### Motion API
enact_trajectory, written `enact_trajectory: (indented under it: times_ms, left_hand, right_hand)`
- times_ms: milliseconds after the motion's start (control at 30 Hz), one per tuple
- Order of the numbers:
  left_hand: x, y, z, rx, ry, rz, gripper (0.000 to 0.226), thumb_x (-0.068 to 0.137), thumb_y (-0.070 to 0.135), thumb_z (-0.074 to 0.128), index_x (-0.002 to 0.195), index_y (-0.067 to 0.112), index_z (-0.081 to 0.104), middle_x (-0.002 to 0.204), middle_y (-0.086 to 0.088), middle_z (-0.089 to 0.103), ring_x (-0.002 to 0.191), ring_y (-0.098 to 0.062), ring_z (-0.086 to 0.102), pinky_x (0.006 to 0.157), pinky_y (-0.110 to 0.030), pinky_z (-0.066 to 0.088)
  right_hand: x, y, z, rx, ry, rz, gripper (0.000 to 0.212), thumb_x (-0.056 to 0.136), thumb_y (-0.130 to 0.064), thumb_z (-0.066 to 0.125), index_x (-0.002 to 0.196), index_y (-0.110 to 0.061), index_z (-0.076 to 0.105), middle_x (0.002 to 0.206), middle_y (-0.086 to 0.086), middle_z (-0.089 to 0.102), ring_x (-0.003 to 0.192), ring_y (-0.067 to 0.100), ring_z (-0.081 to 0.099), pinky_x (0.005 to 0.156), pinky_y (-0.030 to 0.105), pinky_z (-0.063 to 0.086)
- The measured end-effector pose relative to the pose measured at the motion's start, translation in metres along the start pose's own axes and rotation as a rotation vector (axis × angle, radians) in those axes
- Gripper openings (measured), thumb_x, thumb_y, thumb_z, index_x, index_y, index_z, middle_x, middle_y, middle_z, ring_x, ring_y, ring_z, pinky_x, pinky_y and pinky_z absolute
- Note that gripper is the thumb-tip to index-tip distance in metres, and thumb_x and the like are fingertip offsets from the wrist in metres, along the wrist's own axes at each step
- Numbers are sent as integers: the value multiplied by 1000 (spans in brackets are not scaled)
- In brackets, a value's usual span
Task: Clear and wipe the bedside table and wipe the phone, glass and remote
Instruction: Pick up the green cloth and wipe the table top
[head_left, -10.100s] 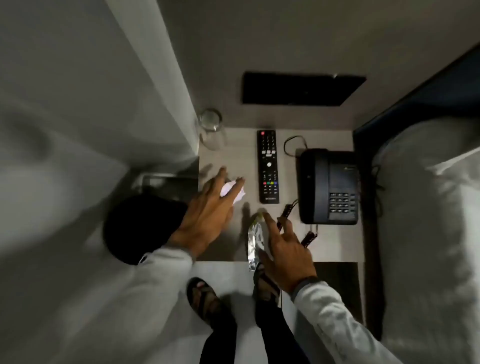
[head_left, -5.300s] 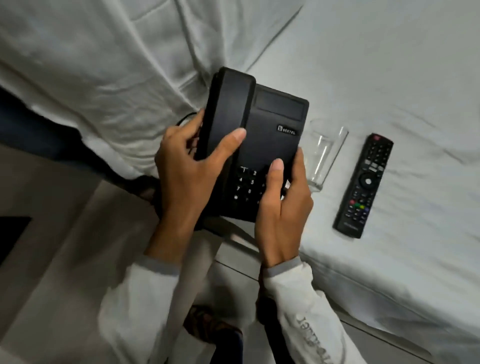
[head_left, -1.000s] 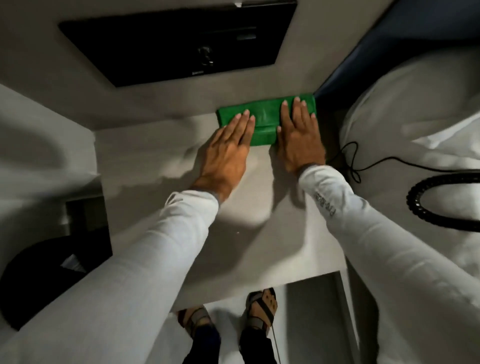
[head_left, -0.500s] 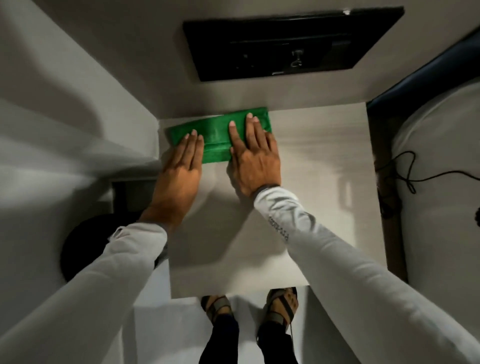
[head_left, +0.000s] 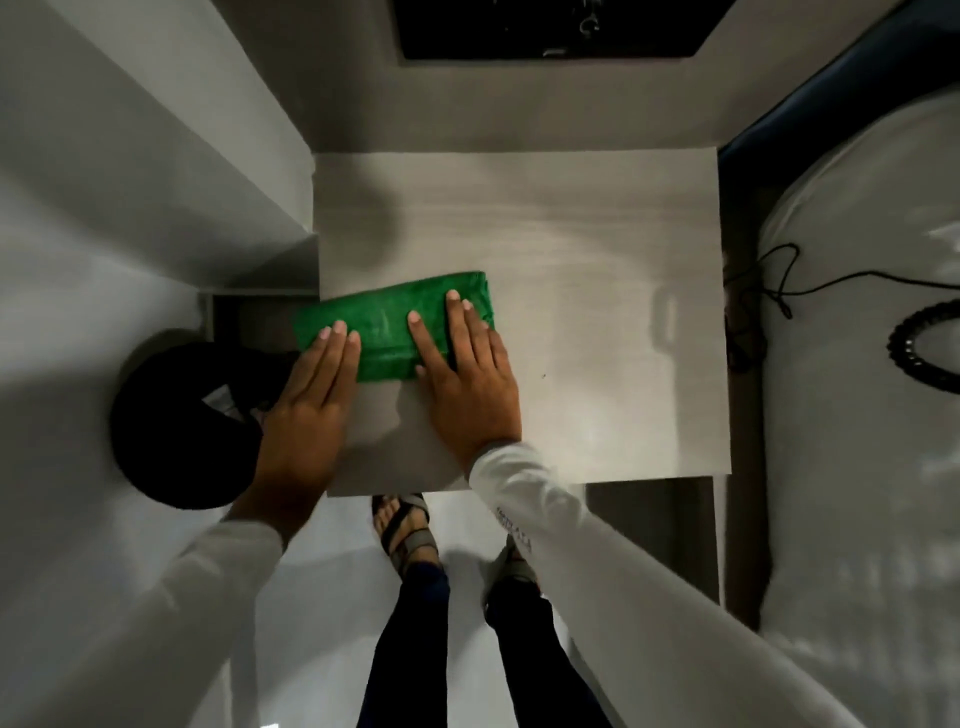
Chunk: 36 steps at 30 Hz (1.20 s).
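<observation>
Cloth (head_left: 395, 325): green, folded, laid flat at tabletop (head_left: 597, 249) left edge, partly overhanging.
Left hand (head_left: 311, 400): fingers straight, pressed on cloth's left end.
Right hand (head_left: 467, 379): fingers straight, pressed on cloth's right end.
Bin (head_left: 176, 431): black, left of tabletop.

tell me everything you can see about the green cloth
The green cloth is folded into a long, flat rectangle with a slightly textured, woven-looking surface. It lies on the left part of the bedside table, its left end overhanging the table's left edge. The left hand presses its left end with straight fingers, and the right hand presses its right half, fingers flat and spread. Its underside is hidden.
</observation>
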<state>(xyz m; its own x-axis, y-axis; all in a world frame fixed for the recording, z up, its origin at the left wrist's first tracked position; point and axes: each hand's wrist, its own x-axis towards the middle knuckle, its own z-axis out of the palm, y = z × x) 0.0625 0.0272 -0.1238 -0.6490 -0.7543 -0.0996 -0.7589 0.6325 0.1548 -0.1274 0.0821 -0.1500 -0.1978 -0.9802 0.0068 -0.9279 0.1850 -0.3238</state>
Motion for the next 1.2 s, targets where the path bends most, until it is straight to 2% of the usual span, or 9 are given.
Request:
enact_trajectory:
  times_ms: [133,267,367,433,533,633,767,1000,1200]
  left_hand:
    - [-63,36,4,-41,-1,-26,65,89,-10,32,154,-5,29,163,-21,29,152,-33,29,120,-50,35]
    - [-106,69,7,-43,-35,49,62,90,-11,23,150,-7,36,159,-23,35,148,-36,35,116,-51,39]
    - [-116,101,12,-65,-74,72,67,84,-11,26,150,-4,37,159,-21,37,146,-35,39,116,-46,37]
    - [-108,125,17,-50,-99,108,67,85,-8,29,150,-2,39,158,-19,39,144,-34,43,114,-45,44]
    - [-87,151,20,-33,-80,145,60,91,-8,28,150,-1,41,158,-18,40,145,-32,41,110,-45,48]
    - [-61,163,21,3,-22,158,62,101,-8,4,145,-2,48,153,-19,48,141,-31,48,110,-43,48]
    - [-18,163,26,21,-9,90,62,104,2,-1,149,-2,41,155,-19,45,143,-31,45,111,-44,47]
    - [-2,108,26,86,139,33,51,99,6,53,149,-1,43,154,-17,47,143,-27,47,112,-55,41]
    - [-35,53,27,126,284,12,50,99,28,64,135,-6,59,134,-23,65,114,-37,67,106,-56,47]
  right_hand:
    - [-73,-9,-6,10,-79,29,50,107,-36,44,155,-23,38,163,18,28,152,33,27,124,46,24]
    - [-139,-2,-18,-6,-124,110,54,105,-41,46,155,-25,36,165,15,25,153,29,25,123,46,27]
    - [-177,13,-28,-58,-138,186,56,104,-47,44,156,-26,36,165,14,25,153,27,25,121,49,30]
    - [-191,29,-36,-88,-125,252,57,103,-48,46,155,-26,37,166,12,25,153,25,26,121,49,29]
    - [-189,59,-46,-116,-82,291,56,102,-47,48,153,-24,42,164,12,28,152,25,29,120,51,30]
    - [-165,80,-51,-97,-71,302,58,103,-51,40,153,-21,41,165,12,25,153,26,26,123,50,25]
    - [-110,92,-56,59,-27,313,60,100,-50,39,148,-14,46,165,14,26,154,27,24,126,46,18]
    - [-8,82,-47,224,19,149,61,100,-29,50,153,-2,34,156,17,43,146,30,39,127,42,17]
    - [60,23,-29,333,-218,-192,67,85,-12,52,150,-2,40,155,18,44,148,31,35,126,38,5]
